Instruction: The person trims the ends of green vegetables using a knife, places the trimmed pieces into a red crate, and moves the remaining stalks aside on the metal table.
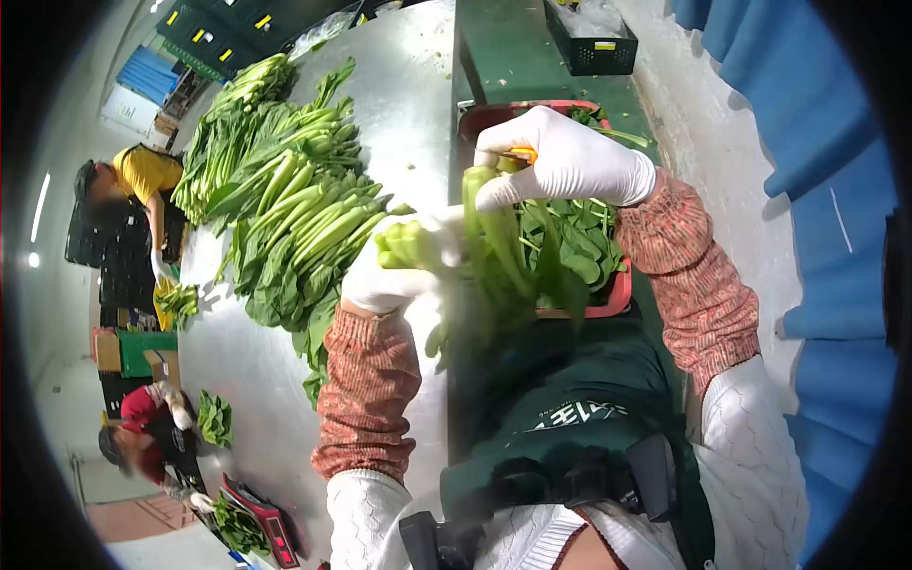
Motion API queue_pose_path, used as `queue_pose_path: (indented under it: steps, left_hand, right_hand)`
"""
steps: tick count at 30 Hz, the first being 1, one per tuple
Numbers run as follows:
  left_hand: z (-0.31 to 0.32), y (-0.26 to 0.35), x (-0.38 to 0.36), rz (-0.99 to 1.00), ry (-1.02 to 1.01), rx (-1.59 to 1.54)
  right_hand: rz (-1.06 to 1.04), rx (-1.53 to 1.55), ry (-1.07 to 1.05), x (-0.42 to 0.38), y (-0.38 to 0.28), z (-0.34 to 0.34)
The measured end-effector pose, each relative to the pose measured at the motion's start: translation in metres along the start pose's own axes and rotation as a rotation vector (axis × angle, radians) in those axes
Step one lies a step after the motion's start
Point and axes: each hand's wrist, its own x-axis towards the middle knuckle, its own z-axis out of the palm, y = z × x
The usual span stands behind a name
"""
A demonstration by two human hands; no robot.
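My left hand (pixel 394 271), in a white glove, is closed around a bunch of leafy green stalks (pixel 401 245), cut ends facing up. Higher and to the right, my right hand (pixel 575 157), also gloved, grips more green stalks (pixel 494 223), whose leaves hang down and blur. A small orange object (pixel 521 154) shows at its fingers; its kind is hidden. Beneath the right hand sits a red crate (pixel 622 290) holding loose green leaves (pixel 575 247). Beside my left hand, a long pile of leafy greens (pixel 304 209) lies on the metal table (pixel 408 133).
Across the table are a person in a yellow shirt (pixel 147 176) and another in red (pixel 142 418), near a red scale (pixel 271 527) bearing greens. A black crate (pixel 594 52) stands at the top right. Blue curtains (pixel 826 237) hang along the right.
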Motion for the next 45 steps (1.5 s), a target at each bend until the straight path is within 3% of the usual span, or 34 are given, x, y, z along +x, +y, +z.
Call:
queue_pose_path:
  steps: [1, 4, 7, 11, 15, 17, 19, 20, 21, 23, 24, 27, 30, 33, 34, 35, 37, 39, 41, 43, 44, 45]
  left_hand:
    - [0.0, 0.001, -0.001, 0.004, -0.023, 0.11]
    - [0.02, 0.003, -0.004, -0.157, 0.077, 0.06]
    - [0.031, -0.01, -0.004, -0.105, 0.234, -0.059]
    - [0.027, -0.014, -0.003, -0.142, 0.172, -0.012]
    - [0.013, -0.033, -0.009, -0.141, 0.075, -0.261]
    - [0.01, -0.036, -0.015, -0.115, 0.078, -0.388]
    - [0.0, -0.038, -0.021, -0.107, 0.116, -0.525]
    - [-0.003, -0.036, -0.024, -0.127, 0.221, -0.479]
    - [0.0, -0.033, -0.025, -0.169, 0.275, -0.435]
    - [0.006, -0.031, -0.022, -0.266, 0.368, -0.344]
    - [0.005, -0.035, -0.022, -0.265, 0.343, -0.402]
    - [0.005, -0.043, -0.019, -0.241, 0.379, -0.348]
    - [0.005, -0.044, -0.018, -0.218, 0.339, -0.314]
    - [0.003, -0.04, -0.027, -0.24, 0.384, -0.307]
    - [0.003, -0.038, -0.033, -0.216, 0.399, -0.281]
    - [0.002, -0.032, -0.042, -0.166, 0.427, -0.253]
    - [-0.001, -0.017, -0.066, -0.065, 0.487, -0.195]
    - [0.0, 0.01, -0.101, 0.182, 0.546, -0.277]
    - [-0.028, 0.013, -0.149, 0.595, 0.465, -0.42]
    - [-0.043, 0.018, -0.201, 0.823, 0.517, -0.506]
    - [-0.051, 0.019, -0.229, 0.862, 0.554, -0.491]
    - [-0.057, 0.019, -0.255, 0.902, 0.592, -0.48]
  right_hand:
    - [0.01, -0.092, -0.016, 0.001, 0.001, 0.001]
    - [-0.012, -0.23, -0.037, 0.005, 0.008, 0.011]
    - [0.029, -0.247, -0.062, 0.005, 0.016, 0.015]
    - [0.11, -0.257, -0.163, 0.002, 0.024, 0.01]
    - [0.207, -0.101, -0.259, -0.005, 0.015, 0.015]
    - [0.233, 0.092, -0.214, -0.01, 0.029, 0.01]
    - [0.246, 0.163, 0.03, -0.014, 0.03, 0.002]
    - [0.132, 0.099, 0.118, -0.01, 0.046, -0.005]
    - [0.243, -0.038, 0.191, -0.005, 0.055, -0.013]
    - [0.07, -0.47, 0.366, 0.007, 0.09, -0.016]
    - [0.219, -0.813, 0.387, 0.007, 0.081, -0.015]
    - [0.126, -0.255, 0.246, 0.01, 0.044, 0.029]
    - [0.056, -0.368, 0.098, 0.012, 0.024, 0.067]
    - [-0.067, -0.283, 0.382, 0.022, 0.052, 0.076]
    - [-0.048, -0.305, 0.482, 0.023, 0.06, 0.068]
    - [0.112, -0.164, 0.465, 0.02, 0.064, 0.058]
    - [0.186, -0.11, 0.488, 0.011, 0.077, 0.047]
    - [0.265, -0.148, 0.468, -0.003, 0.083, 0.047]
    - [0.295, -0.085, 0.439, -0.02, 0.101, 0.05]
    - [0.381, 0.044, 0.467, -0.032, 0.113, 0.059]
    - [0.523, 0.086, 0.453, -0.038, 0.113, 0.06]
    - [0.521, 0.038, 0.484, -0.043, 0.127, 0.063]
